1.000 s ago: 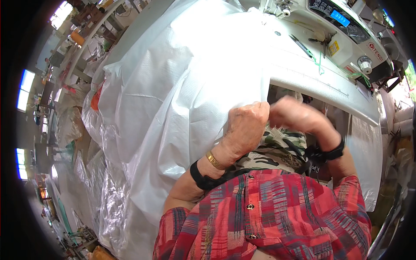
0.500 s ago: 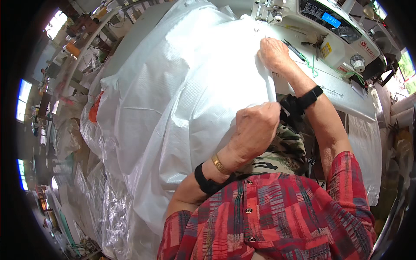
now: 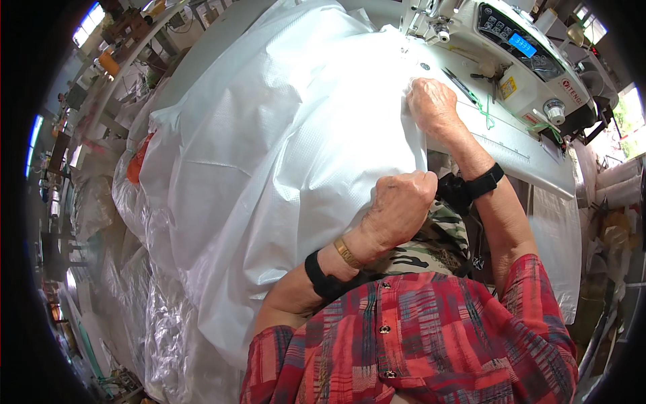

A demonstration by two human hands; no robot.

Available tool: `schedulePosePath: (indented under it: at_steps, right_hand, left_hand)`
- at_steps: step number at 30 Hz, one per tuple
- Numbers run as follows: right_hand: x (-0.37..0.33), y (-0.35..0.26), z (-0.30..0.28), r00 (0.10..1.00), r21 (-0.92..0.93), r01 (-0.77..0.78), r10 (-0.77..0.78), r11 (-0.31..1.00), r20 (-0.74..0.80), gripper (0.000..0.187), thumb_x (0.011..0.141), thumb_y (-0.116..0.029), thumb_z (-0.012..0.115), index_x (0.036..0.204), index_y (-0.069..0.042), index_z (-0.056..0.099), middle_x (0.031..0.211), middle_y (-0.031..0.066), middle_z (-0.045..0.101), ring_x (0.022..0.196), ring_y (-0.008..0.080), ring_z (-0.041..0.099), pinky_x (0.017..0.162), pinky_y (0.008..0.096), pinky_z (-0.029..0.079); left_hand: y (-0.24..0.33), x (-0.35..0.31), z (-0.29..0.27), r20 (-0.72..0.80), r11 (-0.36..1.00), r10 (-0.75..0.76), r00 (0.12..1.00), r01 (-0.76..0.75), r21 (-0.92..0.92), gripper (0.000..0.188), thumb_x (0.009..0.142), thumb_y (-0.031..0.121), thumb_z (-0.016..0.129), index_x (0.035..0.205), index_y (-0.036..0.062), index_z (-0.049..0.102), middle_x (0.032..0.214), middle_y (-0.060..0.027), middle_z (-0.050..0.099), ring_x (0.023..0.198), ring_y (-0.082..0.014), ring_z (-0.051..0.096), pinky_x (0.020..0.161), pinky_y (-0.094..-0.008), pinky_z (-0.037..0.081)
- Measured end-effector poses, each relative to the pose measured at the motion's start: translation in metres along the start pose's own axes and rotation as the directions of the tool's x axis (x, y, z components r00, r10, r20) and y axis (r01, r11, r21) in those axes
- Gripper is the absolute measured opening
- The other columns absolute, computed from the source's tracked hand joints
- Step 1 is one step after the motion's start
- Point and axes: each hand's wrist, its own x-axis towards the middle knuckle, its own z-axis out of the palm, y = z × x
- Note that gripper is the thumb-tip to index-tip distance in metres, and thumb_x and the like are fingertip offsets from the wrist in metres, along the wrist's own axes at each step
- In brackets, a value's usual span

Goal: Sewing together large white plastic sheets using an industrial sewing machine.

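A large white textured plastic sheet (image 3: pixel 269 128) spreads in folds over the table and hangs down on my left. My left hand (image 3: pixel 402 207) is closed on its right edge, close to my lap. Farther along that edge, my right hand (image 3: pixel 433 106) also grips the sheet, fingers curled and partly hidden by it. Between the two hands the edge runs fairly straight. The sheet's far corner lies by the needle end of a white sewing machine (image 3: pixel 498 40) with a lit blue display.
A dark pen-like tool (image 3: pixel 459 84) and green thread (image 3: pixel 487 113) lie on the machine bed right of my right hand. A ruler scale (image 3: pixel 505 147) runs along the table's near edge. Clear plastic (image 3: pixel 168 337) is heaped at left, near an orange-red item (image 3: pixel 138 161).
The whole view has shifted slightly, with the machine now lower and farther right. My right hand has come a little nearer to me along the sheet's edge. Both hands keep their hold.
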Motion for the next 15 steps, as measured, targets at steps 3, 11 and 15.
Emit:
schedulePosePath:
  at_steps: [3, 11, 15]
  right_hand:
    - [0.005, -0.004, 0.001, 0.998, -0.061, 0.055, -0.054, 0.997, 0.028, 0.010, 0.071, -0.004, 0.066, 0.078, 0.000, 0.071, 0.077, 0.0201, 0.069, 0.077, 0.0352, 0.070, 0.068, 0.0429, 0.055]
    - [0.037, 0.000, 0.012, 0.997, -0.079, 0.072, -0.073, 0.994, -0.007, 0.011, 0.074, -0.008, 0.063, 0.077, 0.000, 0.071, 0.077, 0.0208, 0.070, 0.076, 0.0346, 0.071, 0.066, 0.0427, 0.055]
    - [0.047, 0.000, 0.019, 0.998, -0.059, 0.068, -0.068, 0.996, -0.002, 0.015, 0.077, -0.011, 0.062, 0.081, 0.000, 0.072, 0.083, 0.0217, 0.070, 0.081, 0.0342, 0.071, 0.069, 0.0422, 0.055]
  left_hand:
    - [-0.005, 0.001, 0.001, 0.012, 0.999, 0.000, 1.000, -0.001, 0.043, 0.012, 0.083, 0.010, 0.062, 0.075, 0.0044, 0.054, 0.064, -0.0130, 0.057, 0.060, -0.0310, 0.062, 0.054, -0.0392, 0.048]
    - [-0.024, 0.022, -0.008, 0.000, 0.993, -0.054, 0.999, 0.054, 0.104, 0.011, 0.084, 0.010, 0.061, 0.077, 0.0039, 0.056, 0.068, -0.0153, 0.060, 0.063, -0.0331, 0.063, 0.057, -0.0406, 0.049]
    - [-0.032, 0.031, -0.003, -0.033, 0.979, -0.142, 0.989, 0.146, 0.144, 0.013, 0.086, 0.013, 0.060, 0.077, 0.0036, 0.057, 0.070, -0.0164, 0.061, 0.064, -0.0351, 0.063, 0.060, -0.0442, 0.049]
